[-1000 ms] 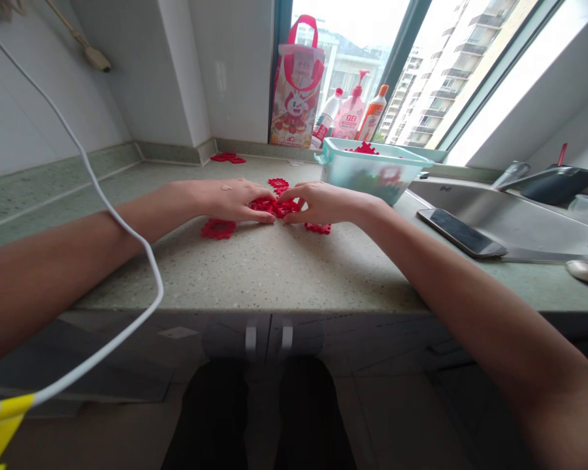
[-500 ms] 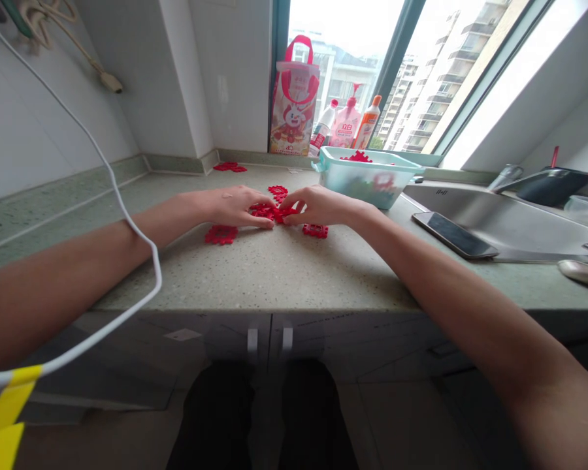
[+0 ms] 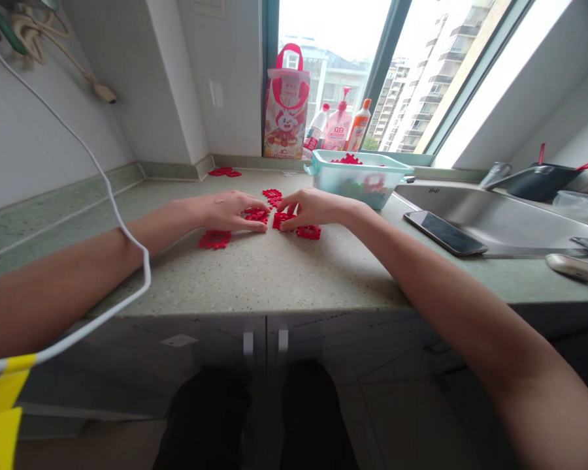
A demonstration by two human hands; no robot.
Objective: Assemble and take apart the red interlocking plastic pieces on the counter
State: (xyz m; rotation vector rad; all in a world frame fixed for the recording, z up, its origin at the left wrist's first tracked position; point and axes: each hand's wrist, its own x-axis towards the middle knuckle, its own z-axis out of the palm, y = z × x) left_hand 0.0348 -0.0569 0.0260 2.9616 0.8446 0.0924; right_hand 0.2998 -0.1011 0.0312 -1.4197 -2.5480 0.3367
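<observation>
Left hand (image 3: 228, 212) | right hand (image 3: 316, 209) | both grips resting narrow over red lattice pieces (image 3: 257, 215) | pieces lying flat on speckled stone bench (image 3: 255, 277), seemingly being pinned there (actual hold: cannot tell)

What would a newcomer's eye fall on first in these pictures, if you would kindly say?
Most striking are the flat, bright red openwork pieces scattered across the speckled green stone countertop, with the person's bare left hand and right hand reaching over them at the middle. Behind them, a pale teal plastic basket stands beside the steel sink, and a red-and-white gift bag stands against the bright window.
</observation>
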